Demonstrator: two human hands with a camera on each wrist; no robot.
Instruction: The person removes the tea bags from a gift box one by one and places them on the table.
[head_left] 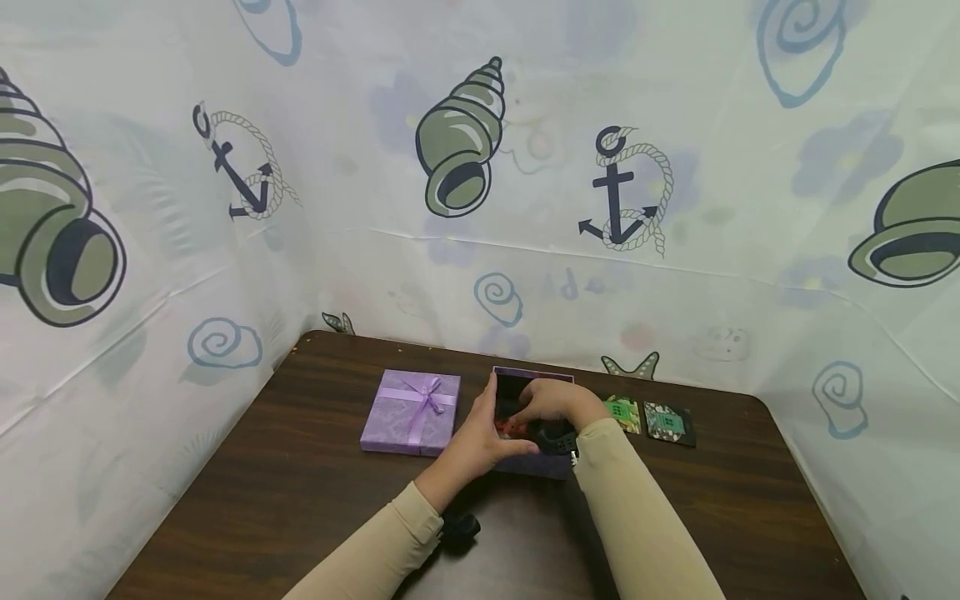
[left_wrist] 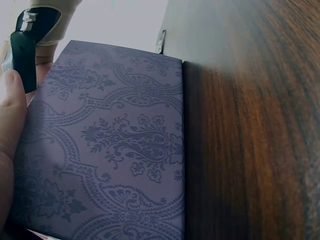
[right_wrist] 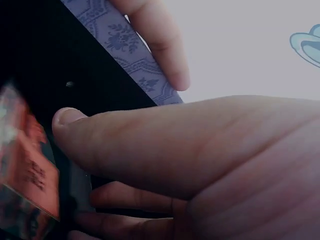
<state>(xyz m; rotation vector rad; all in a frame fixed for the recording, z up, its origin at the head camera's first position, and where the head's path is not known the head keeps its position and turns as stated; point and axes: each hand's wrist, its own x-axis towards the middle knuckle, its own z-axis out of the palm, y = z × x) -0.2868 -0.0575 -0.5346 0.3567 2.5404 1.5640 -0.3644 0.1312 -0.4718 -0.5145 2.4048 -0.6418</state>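
A purple patterned box [head_left: 534,463] stands uncovered on the table, its inside black. My left hand [head_left: 474,446] holds it at the left near corner, fingers along the left wall and thumb at the near side. The box's outer wall [left_wrist: 110,145] fills much of the left wrist view. Into the box reaches my right hand [head_left: 551,400], thumb [right_wrist: 125,142] extended and the other fingers below it. Beside its fingertips is a small red-orange printed piece [right_wrist: 32,170], with a dark gap showing between it and the thumb.
Left of the box lies its purple lid [head_left: 382,421] with a ribbon bow. Two printed square pieces, one yellow-green [head_left: 624,414] and one dark with green [head_left: 670,423], lie to the right. A patterned curtain [head_left: 540,283] rises behind the wooden table [head_left: 300,483].
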